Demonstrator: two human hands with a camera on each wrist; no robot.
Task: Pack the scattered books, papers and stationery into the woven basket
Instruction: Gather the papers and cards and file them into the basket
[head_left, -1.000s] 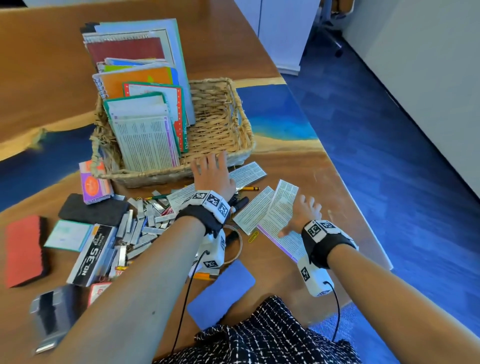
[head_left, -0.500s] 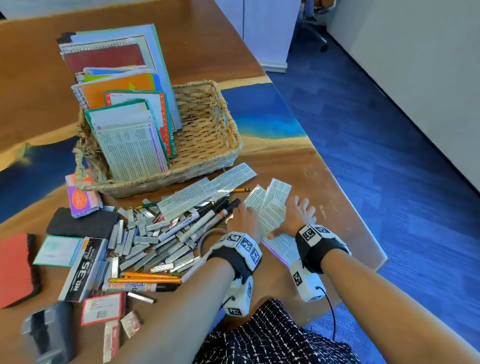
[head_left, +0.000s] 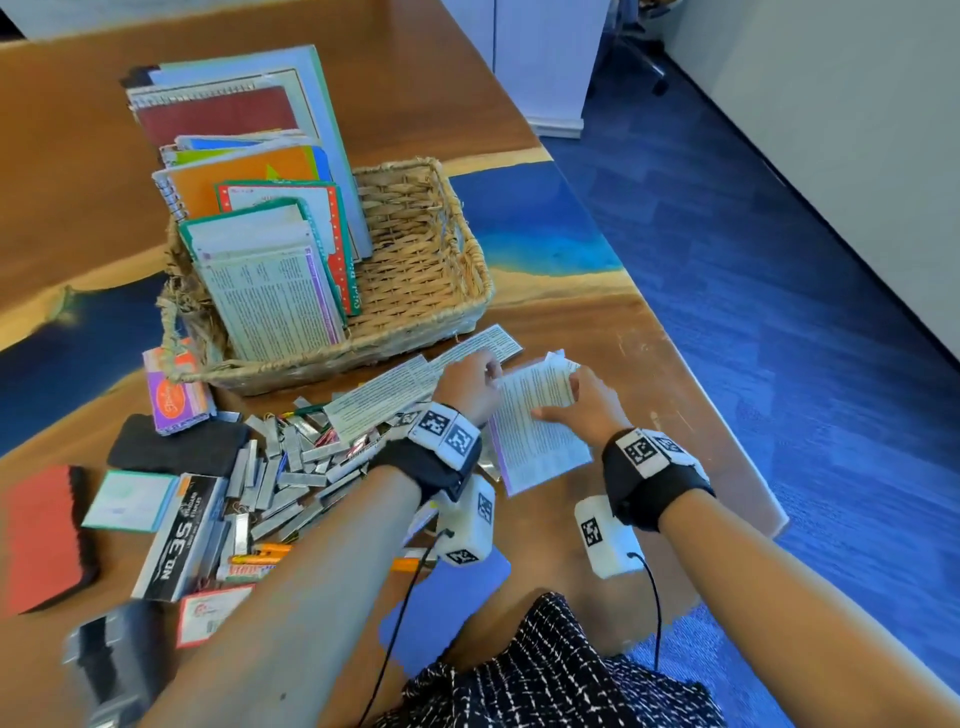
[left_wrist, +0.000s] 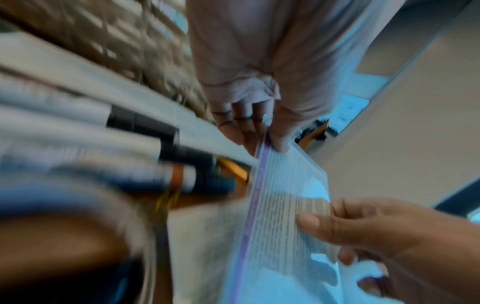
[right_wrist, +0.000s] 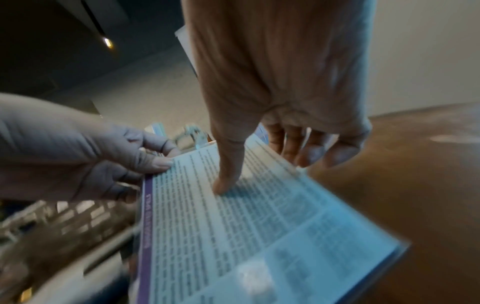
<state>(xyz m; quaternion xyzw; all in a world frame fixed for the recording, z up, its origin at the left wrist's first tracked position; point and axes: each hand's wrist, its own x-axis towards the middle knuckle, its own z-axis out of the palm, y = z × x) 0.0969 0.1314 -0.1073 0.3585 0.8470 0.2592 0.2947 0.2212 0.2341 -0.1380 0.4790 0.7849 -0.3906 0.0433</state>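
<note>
Now both hands grip white printed sheets with a purple edge strip (head_left: 535, 431). The left hand (head_left: 467, 387) pinches their nine o'clock edge. The right hand (head_left: 587, 405) curls round the three o'clock edge, thumb on top.

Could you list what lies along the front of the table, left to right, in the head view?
Red pad → staples box → loose staple strips → left hand → printed papers → right hand.
</note>
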